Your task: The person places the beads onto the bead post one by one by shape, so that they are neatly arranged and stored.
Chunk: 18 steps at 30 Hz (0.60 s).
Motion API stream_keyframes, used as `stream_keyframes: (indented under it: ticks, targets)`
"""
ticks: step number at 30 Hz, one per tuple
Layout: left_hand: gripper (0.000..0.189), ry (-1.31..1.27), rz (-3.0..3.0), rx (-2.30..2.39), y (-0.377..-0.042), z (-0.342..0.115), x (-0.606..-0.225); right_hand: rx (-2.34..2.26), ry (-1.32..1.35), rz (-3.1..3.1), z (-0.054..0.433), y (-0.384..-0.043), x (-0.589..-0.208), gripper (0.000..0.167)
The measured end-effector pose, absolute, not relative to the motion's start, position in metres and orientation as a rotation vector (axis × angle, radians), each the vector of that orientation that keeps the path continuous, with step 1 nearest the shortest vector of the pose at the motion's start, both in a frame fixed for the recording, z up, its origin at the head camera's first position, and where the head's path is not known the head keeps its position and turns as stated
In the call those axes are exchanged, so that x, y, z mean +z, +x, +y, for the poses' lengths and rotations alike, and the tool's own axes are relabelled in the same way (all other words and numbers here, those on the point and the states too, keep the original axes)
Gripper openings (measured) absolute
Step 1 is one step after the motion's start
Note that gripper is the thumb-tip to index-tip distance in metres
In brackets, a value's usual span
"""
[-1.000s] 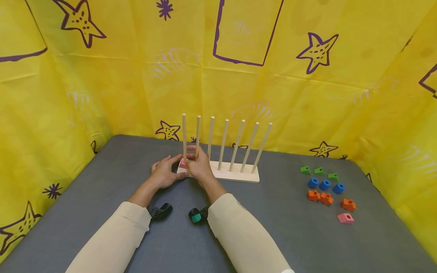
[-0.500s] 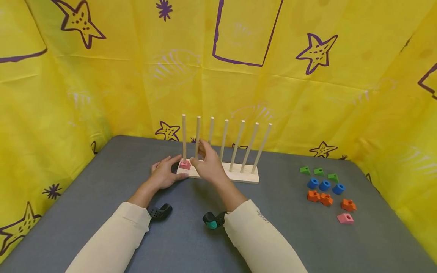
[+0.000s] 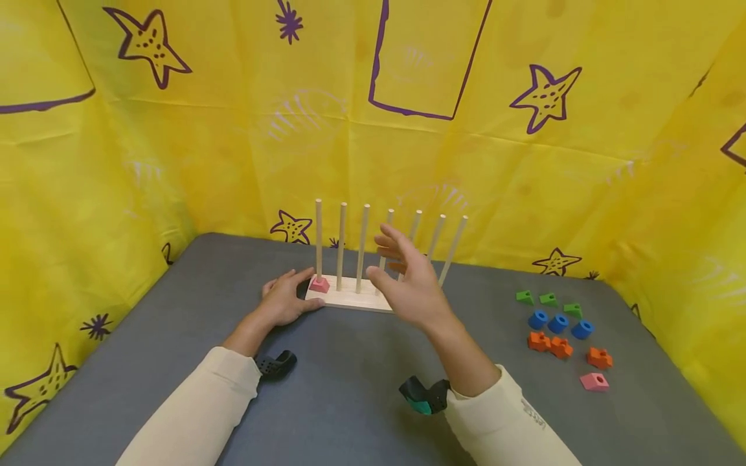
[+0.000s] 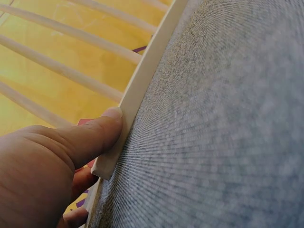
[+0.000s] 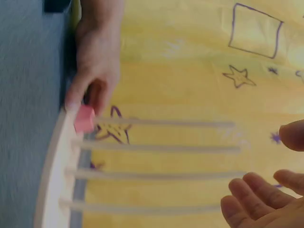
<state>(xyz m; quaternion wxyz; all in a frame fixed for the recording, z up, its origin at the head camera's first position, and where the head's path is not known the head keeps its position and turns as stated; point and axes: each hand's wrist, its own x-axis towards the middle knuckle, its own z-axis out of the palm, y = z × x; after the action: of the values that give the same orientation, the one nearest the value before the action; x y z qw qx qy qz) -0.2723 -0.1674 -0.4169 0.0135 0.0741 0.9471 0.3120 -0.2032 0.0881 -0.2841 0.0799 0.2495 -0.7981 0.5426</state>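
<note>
A pale wooden peg stand [image 3: 350, 296] with a row of upright rods sits on the table. My left hand [image 3: 285, 299] grips its left end, the thumb along the front edge and the fingers round the far side, as the left wrist view also shows. On the leftmost rod, down at the base, sits a pink block [image 3: 319, 285] with slanted sides. My right hand [image 3: 416, 291] is raised in front of the stand's right half, fingers spread and nothing held. It hides part of the right-hand rods and the base's right end.
At the table's right lie green triangular blocks [image 3: 548, 299], blue cylinders [image 3: 558, 323], orange notched blocks [image 3: 561, 348] and another pink block [image 3: 594, 382]. A yellow patterned cloth [image 3: 495, 168] hangs behind and at both sides of the grey table [image 3: 350, 388].
My right hand has let go of the pink block on the leftmost rod and moved right along the stand, its fingers opening. My left hand has stayed at the stand's left end.
</note>
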Motion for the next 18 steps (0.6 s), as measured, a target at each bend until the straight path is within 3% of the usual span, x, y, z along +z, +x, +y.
stream_keyframes:
  ticks: [18]
  targets:
    - [0.08,0.209,2.935,0.992,-0.272,-0.166,-0.419,1.363,0.62,-2.321,0.188,-0.152,-0.262,0.06]
